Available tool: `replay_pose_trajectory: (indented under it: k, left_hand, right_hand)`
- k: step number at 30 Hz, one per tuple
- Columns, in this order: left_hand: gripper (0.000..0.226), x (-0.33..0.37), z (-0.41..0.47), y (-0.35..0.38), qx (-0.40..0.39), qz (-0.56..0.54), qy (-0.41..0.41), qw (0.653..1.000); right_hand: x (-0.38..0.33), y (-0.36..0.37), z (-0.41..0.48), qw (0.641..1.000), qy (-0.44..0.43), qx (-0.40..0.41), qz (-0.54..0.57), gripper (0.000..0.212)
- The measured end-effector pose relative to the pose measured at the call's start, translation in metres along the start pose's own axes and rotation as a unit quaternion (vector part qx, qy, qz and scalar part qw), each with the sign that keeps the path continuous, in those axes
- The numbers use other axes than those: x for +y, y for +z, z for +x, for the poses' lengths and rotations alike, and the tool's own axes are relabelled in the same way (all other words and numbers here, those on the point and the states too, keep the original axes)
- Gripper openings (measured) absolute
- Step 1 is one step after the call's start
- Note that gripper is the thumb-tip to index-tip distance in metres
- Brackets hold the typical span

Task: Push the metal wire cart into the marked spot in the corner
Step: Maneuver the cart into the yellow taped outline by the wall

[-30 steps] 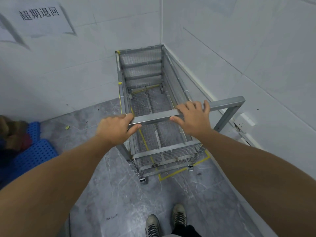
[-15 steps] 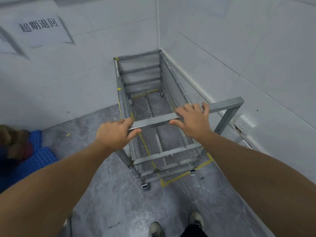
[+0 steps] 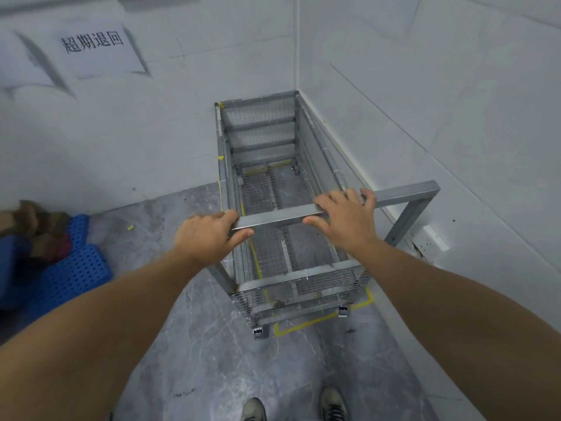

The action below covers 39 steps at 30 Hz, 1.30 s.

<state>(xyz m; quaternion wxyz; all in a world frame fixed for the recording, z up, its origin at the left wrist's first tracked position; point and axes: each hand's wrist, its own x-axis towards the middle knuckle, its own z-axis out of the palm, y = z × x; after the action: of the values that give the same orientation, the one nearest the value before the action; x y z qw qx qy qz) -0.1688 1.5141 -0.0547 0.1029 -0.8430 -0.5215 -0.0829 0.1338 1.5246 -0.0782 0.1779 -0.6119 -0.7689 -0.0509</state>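
Shoes (image 3: pixel 332 405) cut by bottom edge; left-edge brown pile (image 3: pixel 33 229) blurred, unidentifiable.

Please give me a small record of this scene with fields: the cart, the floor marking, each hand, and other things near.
cart: metal wire cart, empty, far end in the wall corner
handle: grey bar across the near end
floor marking: yellow tape, near corner visible in front of the cart; left line runs under the basket
left hand: left hand gripping the bar's left end
right hand: right hand on the bar, fingers spread over it
nearby: blue perforated mats at left; paper sign on the wall
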Motion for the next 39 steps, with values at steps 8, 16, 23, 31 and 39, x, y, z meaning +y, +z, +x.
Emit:
replay_pose_trajectory:
  k: [8,16,23,31,39]
  left_hand:
    - [0.056,0.057,0.049,0.008,-0.038,0.029,-0.056,0.997]
    - [0.056,0.101,0.088,0.016,-0.076,0.039,-0.090,0.992]
    - [0.054,0.107,0.087,0.012,-0.088,0.043,-0.103,0.990]
    - [0.063,0.118,0.094,0.012,-0.086,-0.012,-0.147,0.985]
    - [0.062,0.131,0.104,0.014,-0.065,-0.047,-0.176,0.981]
  right_hand:
    - [0.076,-0.011,0.022,0.999,-0.012,-0.040,0.008,0.067]
    - [0.140,-0.008,0.042,0.998,-0.056,-0.017,0.019,0.052]
    - [0.140,-0.009,0.040,0.997,-0.062,-0.004,0.045,0.056]
    - [0.141,-0.012,0.044,0.996,-0.045,-0.065,0.032,0.056]
    - [0.185,-0.030,0.055,0.989,-0.080,-0.124,-0.006,0.051]
